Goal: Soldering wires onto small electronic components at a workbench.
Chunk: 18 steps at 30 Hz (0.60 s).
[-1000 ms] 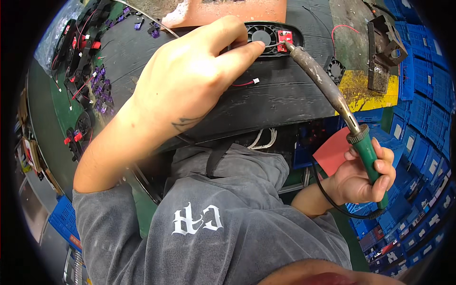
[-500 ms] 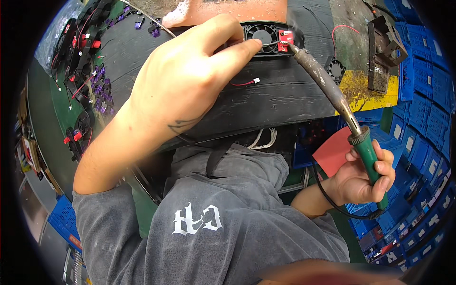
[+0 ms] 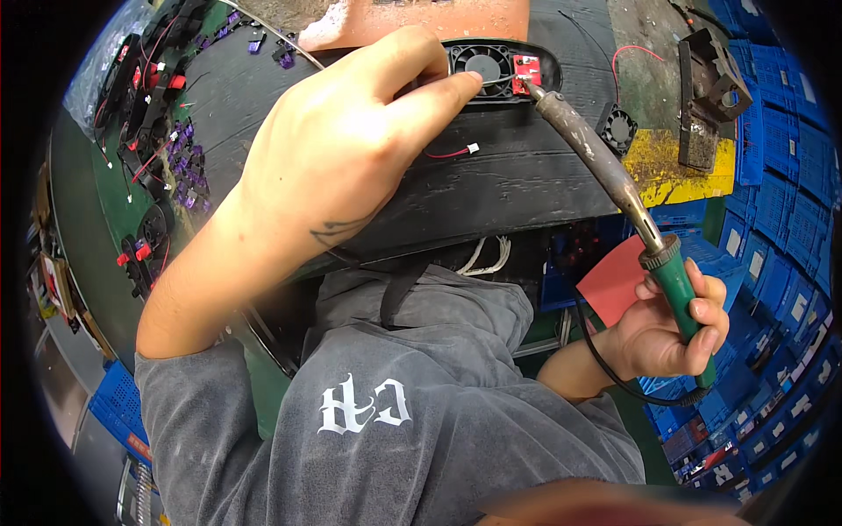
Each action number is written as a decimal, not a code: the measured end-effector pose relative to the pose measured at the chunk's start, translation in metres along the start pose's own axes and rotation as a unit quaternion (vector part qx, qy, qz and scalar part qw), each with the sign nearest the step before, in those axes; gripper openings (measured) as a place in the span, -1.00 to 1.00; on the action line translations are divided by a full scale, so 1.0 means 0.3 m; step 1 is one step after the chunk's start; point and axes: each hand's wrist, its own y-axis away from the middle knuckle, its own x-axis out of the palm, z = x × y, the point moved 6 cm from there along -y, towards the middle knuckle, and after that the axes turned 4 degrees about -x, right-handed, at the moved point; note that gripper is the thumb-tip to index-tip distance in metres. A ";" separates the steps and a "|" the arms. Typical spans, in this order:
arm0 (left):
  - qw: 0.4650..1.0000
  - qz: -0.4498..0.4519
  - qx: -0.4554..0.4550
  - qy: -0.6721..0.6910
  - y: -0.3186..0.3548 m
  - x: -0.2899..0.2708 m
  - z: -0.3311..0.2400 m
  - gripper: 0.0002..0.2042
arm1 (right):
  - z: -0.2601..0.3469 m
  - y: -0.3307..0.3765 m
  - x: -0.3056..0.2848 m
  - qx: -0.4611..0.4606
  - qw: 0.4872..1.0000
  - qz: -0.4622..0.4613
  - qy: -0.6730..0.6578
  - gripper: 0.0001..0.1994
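Observation:
My right hand (image 3: 674, 329) is wrapped round the green handle of a soldering iron (image 3: 601, 162). The iron's tip rests at the near edge of a small red circuit board (image 3: 526, 70). That board sits at the right end of a rounded black housing (image 3: 554, 72), beside a black cooling fan (image 3: 482, 65). From the left, my left hand (image 3: 368, 105) reaches over the housing and covers its left end. A thin silvery wire (image 3: 500, 81) runs from its pinched thumb and forefinger to the board near the tip. The fingers behind the thumb are hidden.
A loose fan (image 3: 617, 129) lies to the right, near a metal bracket stand (image 3: 702, 105). An orange-brown block (image 3: 421, 22) stands behind the housing. Fan assemblies (image 3: 145, 96) and purple parts (image 3: 187, 167) fill the left. Blue crates (image 3: 785, 175) line the right.
The soldering iron's tip has shifted slightly left at the board. Faint smoke that hung by the housing's right end has thinned away. My left hand has stayed almost still.

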 end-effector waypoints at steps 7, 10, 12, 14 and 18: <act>1.000 -0.002 -0.002 -0.004 -0.009 0.001 -0.006 -0.66 | 0.003 -0.004 -0.005 -0.004 1.000 -0.001 -0.002 -0.66; 1.000 -0.008 -0.001 -0.006 -0.012 0.007 -0.003 -0.66 | 0.000 -0.010 -0.008 -0.006 1.000 0.003 -0.007 -0.66; 1.000 -0.011 -0.003 -0.006 -0.016 0.009 -0.005 -0.67 | 0.002 -0.015 -0.013 -0.013 1.000 0.003 0.001 -0.65; 1.000 -0.014 -0.005 -0.006 -0.019 0.010 -0.005 -0.67 | 0.001 -0.018 -0.011 -0.013 1.000 0.005 0.002 -0.65; 1.000 -0.022 0.006 -0.008 -0.023 0.009 -0.005 -0.68 | -0.001 -0.016 -0.006 -0.004 1.000 0.014 0.008 -0.65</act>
